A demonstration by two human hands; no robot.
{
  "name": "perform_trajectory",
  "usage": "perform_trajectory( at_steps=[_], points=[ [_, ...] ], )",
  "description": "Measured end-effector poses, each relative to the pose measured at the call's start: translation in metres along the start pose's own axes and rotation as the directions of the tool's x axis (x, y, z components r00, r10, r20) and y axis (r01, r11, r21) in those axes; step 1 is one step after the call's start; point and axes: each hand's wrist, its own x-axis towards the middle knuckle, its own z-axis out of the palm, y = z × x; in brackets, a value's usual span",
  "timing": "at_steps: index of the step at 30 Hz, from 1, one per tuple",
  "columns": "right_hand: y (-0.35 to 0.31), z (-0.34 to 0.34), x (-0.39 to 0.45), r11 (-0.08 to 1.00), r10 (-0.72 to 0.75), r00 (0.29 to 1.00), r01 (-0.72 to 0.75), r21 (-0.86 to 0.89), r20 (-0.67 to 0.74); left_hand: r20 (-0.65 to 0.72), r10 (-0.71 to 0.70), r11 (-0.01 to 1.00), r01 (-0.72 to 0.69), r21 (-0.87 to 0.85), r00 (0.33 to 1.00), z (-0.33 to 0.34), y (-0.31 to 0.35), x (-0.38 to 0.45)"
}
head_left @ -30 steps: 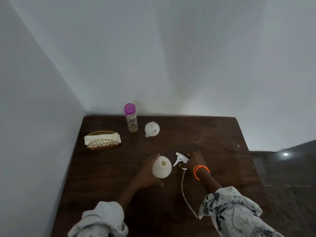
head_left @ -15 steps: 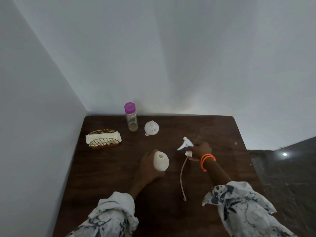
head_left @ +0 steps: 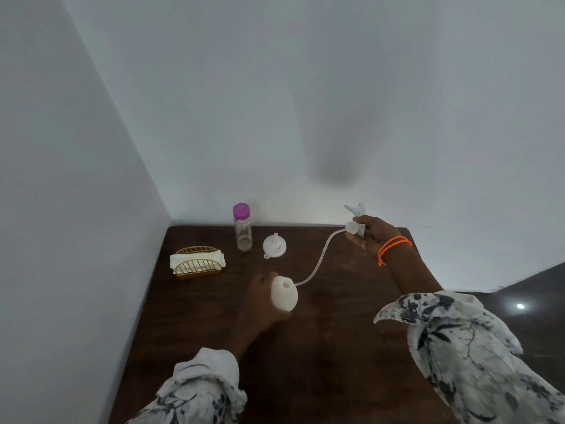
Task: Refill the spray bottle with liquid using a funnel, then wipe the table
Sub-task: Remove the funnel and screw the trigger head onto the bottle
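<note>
The left hand (head_left: 260, 304) is wrapping its fingers around the white spray bottle (head_left: 284, 293) near the middle of the brown surface (head_left: 336, 362), and its mouth is open. The right hand (head_left: 371, 235) is gripping the spray top (head_left: 354, 220) up high at the far right, with its long tube (head_left: 318, 261) dangling down toward the bottle. It is best to be setting the top down gently off to the side, then reaching for the funnel (head_left: 274, 246) by the purple-capped bottle (head_left: 242, 226).

A dark brown wooden table (head_left: 321, 362) set in a wall corner carries a gold wire basket (head_left: 197, 266) of white cloths, a purple-capped clear bottle (head_left: 243, 228) and a white funnel (head_left: 274, 245) just beside it.
</note>
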Motion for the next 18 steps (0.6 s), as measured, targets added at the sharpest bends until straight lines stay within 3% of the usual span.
perform_trajectory(
  at_steps=[10, 15, 18],
  points=[
    [0.011, 0.002, 0.005, 0.996, -0.083, 0.995, 0.085, 0.020, -0.055, 0.006, 0.061, 0.996, -0.061, 0.060, 0.998, -0.008, 0.010, -0.005],
    [0.016, 0.007, -0.011, 0.972, -0.233, 0.971, 0.234, 0.021, -0.054, 0.018, 0.072, 0.996, -0.073, 0.060, 0.997, -0.007, 0.015, -0.004],
    [0.016, 0.016, -0.038, 0.930, -0.368, 0.930, 0.368, -0.022, 0.017, 0.014, 0.067, 0.997, -0.067, 0.028, 0.998, -0.006, 0.018, -0.002]
  ],
)
